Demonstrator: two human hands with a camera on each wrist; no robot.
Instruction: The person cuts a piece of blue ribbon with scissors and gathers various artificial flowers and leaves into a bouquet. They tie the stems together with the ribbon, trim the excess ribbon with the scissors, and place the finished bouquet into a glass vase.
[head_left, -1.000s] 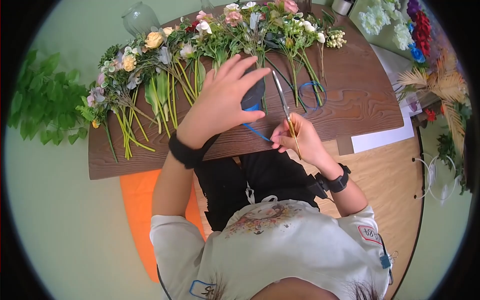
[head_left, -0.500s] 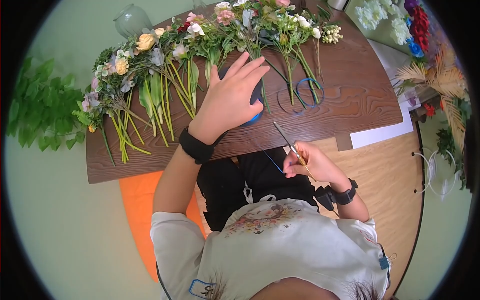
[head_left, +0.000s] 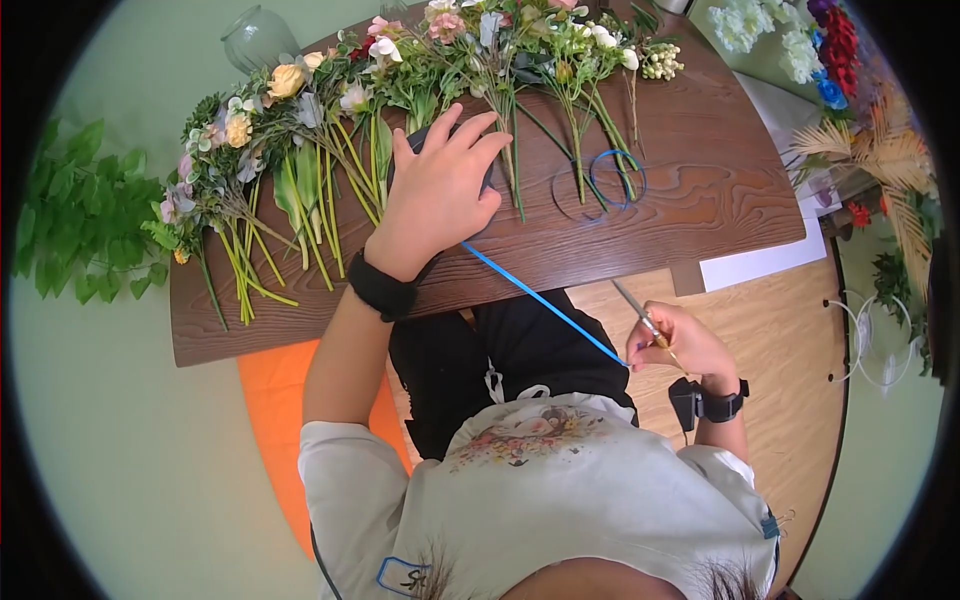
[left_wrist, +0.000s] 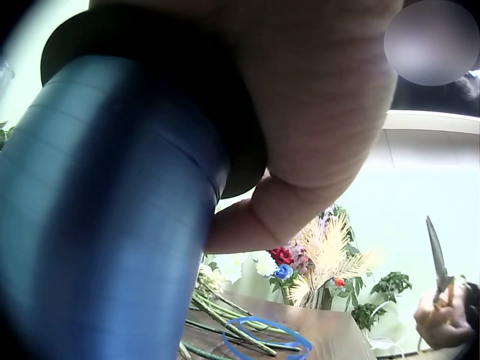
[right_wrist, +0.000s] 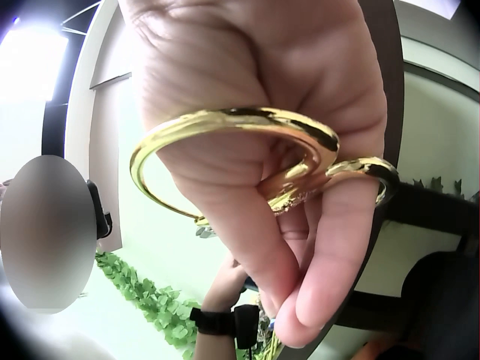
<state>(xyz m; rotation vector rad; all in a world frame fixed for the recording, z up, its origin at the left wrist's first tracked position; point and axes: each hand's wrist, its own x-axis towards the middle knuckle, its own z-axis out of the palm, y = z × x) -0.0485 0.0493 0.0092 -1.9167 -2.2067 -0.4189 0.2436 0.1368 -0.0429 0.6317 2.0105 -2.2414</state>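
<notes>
My left hand (head_left: 435,200) lies with fingers spread over the top of a ribbon spool (left_wrist: 112,225) standing on the table. Its black rim (left_wrist: 150,30) shows under the palm, with shiny blue ribbon wound below. From the spool a taut blue ribbon (head_left: 545,303) runs over the table edge to my right hand (head_left: 685,340), which pinches it between thumb and fingertips. That same hand carries scissors (head_left: 630,300), blades pointing up and away. The gold handles (right_wrist: 225,116) hang around its fingers in the right wrist view.
Artificial flowers (head_left: 450,50) with green stems lie in a row along the back of the brown table (head_left: 700,220). A loose ribbon loop (head_left: 645,178) sits by the right stems. Behind stands a glass vase (head_left: 260,40). White paper (head_left: 760,262) sticks out at the right edge.
My right hand has drawn back, right and toward the body, with ribbon and scissors, lengthening the ribbon from the spool. My left hand and the spool have shifted slightly left.
</notes>
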